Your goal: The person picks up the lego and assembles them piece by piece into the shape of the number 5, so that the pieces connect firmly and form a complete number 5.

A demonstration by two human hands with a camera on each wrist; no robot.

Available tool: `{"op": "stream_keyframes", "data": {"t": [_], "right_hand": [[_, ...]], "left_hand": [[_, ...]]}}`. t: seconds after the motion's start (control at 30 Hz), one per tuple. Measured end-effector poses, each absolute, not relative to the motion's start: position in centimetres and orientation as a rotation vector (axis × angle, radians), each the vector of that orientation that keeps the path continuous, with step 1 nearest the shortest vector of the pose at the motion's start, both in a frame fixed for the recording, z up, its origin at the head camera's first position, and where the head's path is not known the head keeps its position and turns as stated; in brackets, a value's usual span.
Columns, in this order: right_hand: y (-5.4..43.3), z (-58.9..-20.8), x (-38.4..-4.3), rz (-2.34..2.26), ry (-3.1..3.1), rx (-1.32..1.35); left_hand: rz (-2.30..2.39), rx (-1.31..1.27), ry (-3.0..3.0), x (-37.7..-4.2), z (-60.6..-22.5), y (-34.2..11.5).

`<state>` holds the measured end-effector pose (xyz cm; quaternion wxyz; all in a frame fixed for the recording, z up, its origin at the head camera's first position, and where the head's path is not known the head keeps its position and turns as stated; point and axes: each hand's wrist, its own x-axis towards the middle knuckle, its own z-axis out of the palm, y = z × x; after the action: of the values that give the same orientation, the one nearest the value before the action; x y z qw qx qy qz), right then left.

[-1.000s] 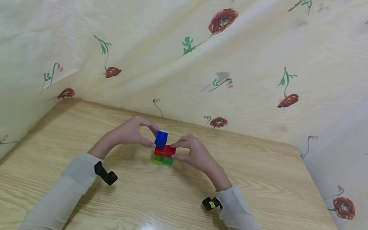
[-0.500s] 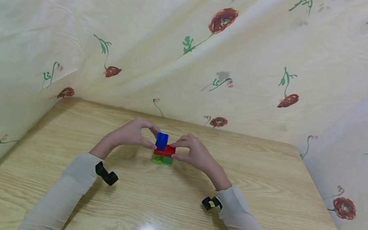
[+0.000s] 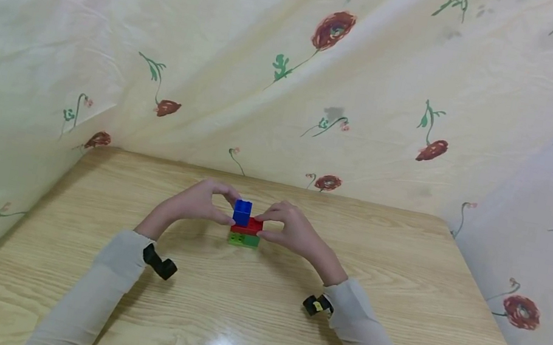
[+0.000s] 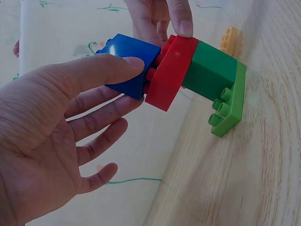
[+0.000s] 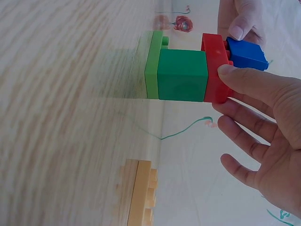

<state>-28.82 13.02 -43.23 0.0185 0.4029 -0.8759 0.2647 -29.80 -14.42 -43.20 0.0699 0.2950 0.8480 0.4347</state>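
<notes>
- Left hand (image 3: 199, 200) clamps a glossy blue studded toy block (image 4: 127, 47) between thumb and fingers, holding it over the left end of a red rectangular toy brick (image 4: 171, 75); the little finger hangs free of the block.
- Right hand (image 3: 291, 230) pinches the red brick at its right end, thumb against the side facing the person, the lower fingers spread apart and clear of the stack.
- Red studs show in a narrow gap between blue block and red brick in the left wrist view, leaving the two not fully pressed together.
- Beneath the red brick stands a dark green toy block (image 4: 210, 70), set on the right half of a thin light green studded plate (image 4: 235, 99); the plate's left-hand studs are uncovered, with the red brick overhanging them.
- The stack rests upright on a pale wood-grain table (image 3: 244, 290), centred between the hands.
- An orange-yellow studded toy brick (image 5: 140, 193) lies on the same table, well apart from the stack, seen from both wrists.
- Pale long sleeves (image 3: 107, 284) and black wrist-worn devices (image 3: 159, 262) mark both arms; behind hangs cream cloth (image 3: 250, 69) printed with red flowers and green stems.
</notes>
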Motion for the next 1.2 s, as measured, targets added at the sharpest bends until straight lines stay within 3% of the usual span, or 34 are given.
{"op": "stream_keyframes", "data": {"t": [1.2], "right_hand": [[12.94,-43.27,-28.96,0.825,-2.717,1.251]], "left_hand": [[1.306,0.874,2.527,-29.85,-43.03,-14.57]]}}
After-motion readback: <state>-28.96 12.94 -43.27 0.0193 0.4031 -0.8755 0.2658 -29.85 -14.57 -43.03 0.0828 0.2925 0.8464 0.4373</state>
